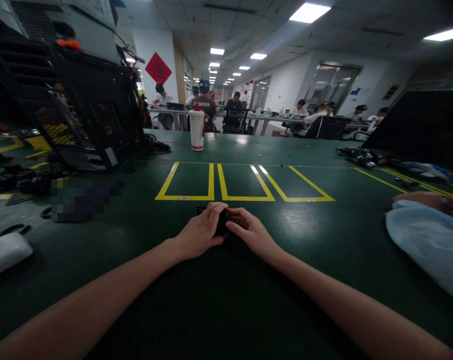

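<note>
A small black object (221, 223) is between my two hands, just in front of the yellow tape frames (246, 198) on the green table (143, 225). My left hand (201, 231) has its fingers wrapped over the left side and top of it. The fingertips of my right hand (252, 231) press against its right side, thumb nearest me. Most of the object is hidden by the fingers, so its exact kind cannot be made out.
A black computer case (98, 110) stands at the back left, with cables near it. Behind the tape frames is a white cup (197, 131). A white object (8, 254) lies far left. At the right rests a person's pale blue sleeve (429, 235), near cables (361, 157).
</note>
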The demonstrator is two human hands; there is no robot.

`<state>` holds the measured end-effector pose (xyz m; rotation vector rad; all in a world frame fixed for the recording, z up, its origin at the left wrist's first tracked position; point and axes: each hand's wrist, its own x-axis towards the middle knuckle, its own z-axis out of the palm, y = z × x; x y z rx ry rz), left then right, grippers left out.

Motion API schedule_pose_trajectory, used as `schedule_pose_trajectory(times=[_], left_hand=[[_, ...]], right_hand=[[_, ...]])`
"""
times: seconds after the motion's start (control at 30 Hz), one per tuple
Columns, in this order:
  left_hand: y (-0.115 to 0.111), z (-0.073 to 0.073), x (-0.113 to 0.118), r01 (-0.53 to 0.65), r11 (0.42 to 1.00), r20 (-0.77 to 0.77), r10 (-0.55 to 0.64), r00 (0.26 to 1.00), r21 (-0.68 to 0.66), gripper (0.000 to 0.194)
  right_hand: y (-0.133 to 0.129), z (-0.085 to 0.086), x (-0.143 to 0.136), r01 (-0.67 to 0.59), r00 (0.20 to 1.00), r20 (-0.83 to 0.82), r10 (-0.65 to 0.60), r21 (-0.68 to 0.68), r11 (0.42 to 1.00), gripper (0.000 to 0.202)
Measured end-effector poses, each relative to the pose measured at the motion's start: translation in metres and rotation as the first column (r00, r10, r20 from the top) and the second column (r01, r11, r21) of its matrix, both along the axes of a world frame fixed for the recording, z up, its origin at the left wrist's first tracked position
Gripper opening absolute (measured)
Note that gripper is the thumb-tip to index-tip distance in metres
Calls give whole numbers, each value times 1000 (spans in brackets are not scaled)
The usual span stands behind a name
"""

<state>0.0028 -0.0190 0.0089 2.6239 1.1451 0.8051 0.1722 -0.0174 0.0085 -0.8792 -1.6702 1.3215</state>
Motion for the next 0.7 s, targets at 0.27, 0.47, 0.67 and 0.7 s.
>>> schedule_pose_trajectory(times=[0.27,0.47,0.67,0.7], left_hand=[[-1,2,0,6,1000,14,-6,1000,-7,65],[-1,1,-1,5,1000,7,-5,1000,-10,67],[-1,1,-1,7,1000,6,-7,1000,-17,67],[-1,1,-1,6,1000,4,-6,1000,-14,65]], right_hand=[[-4,0,0,5,999,-40,-2,62,998,19],[-2,2,1,50,999,14,-50,8,999,28],[-4,1,1,-51,997,-55,52,23,998,26],[-5,1,1,-43,997,-61,45,37,998,24]])
